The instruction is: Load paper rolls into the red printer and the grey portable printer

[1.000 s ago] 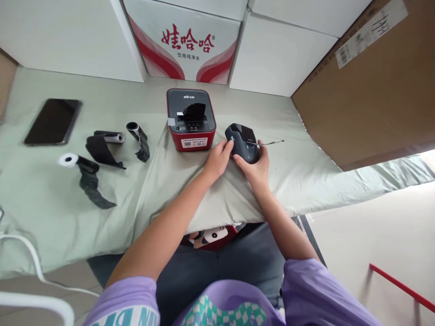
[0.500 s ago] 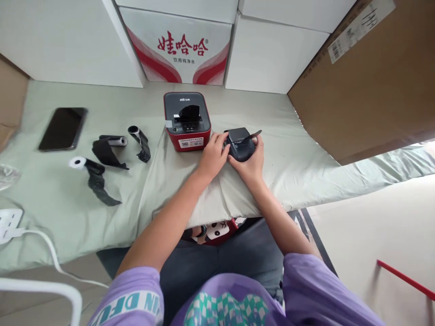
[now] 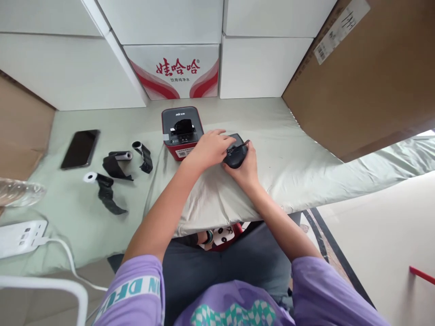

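A small black label printer sits on the pale green cloth just right of a larger red and grey printer. My right hand cups the small printer from the near side and grips it. My left hand lies across its top and left side, fingers spread over the lid. A thin dark strip pokes out at the small printer's upper right.
Three black ribbon rolls, partly unwound, lie left of the red printer, with a dark phone beyond them. A white power strip and a plastic bottle sit at the left edge. White cartons and a brown box wall the back and right.
My left hand has slid from the small printer's left side up onto its top. The dark strip that stuck out to the right now shows shorter. The camera has tilted back.
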A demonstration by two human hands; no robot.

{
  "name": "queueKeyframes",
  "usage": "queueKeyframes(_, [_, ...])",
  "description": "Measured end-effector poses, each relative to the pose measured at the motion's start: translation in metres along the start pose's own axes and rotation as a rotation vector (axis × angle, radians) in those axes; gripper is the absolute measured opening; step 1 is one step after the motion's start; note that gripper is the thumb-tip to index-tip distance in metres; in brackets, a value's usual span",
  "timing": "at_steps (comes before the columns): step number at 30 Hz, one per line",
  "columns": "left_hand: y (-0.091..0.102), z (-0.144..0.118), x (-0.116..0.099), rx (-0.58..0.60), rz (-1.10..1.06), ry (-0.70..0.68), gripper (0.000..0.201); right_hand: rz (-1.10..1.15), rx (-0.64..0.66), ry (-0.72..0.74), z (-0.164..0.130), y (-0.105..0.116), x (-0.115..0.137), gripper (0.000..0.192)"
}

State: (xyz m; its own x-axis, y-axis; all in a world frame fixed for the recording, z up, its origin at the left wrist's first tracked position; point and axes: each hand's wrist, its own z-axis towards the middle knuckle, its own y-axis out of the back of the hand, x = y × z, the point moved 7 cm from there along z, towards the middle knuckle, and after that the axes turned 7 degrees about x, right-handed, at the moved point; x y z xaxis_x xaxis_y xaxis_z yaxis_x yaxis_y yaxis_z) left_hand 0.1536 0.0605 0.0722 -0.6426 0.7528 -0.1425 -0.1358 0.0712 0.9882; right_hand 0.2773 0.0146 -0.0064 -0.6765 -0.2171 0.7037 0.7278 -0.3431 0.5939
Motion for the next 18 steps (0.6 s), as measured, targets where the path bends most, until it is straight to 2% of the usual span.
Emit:
queueKeyframes(4, [0.0, 0.015, 0.008, 0.165, -0.042, 0.087, 0.059, -0.003, 0.01, -0.039, 0.0, 0.001, -0.001, 0.111])
queueKeyframes(7, [0.0, 0.021, 0.013, 0.23, -0.101, 0.134, 0.065, 0.017, 0.028, -0.058, 0.0, 0.002, -0.001, 0.11])
queueKeyframes(13, [0.006, 0.018, 0.015, 0.212, -0.066, 0.054, 0.054, 0.021, 0.021, -0.067, -0.001, 0.003, -0.004, 0.111])
queueKeyframes(18, [0.009, 0.016, 0.015, 0.182, -0.03, 0.04, 0.051, 0.002, 0.034, -0.056, -0.002, 0.001, -0.004, 0.113])
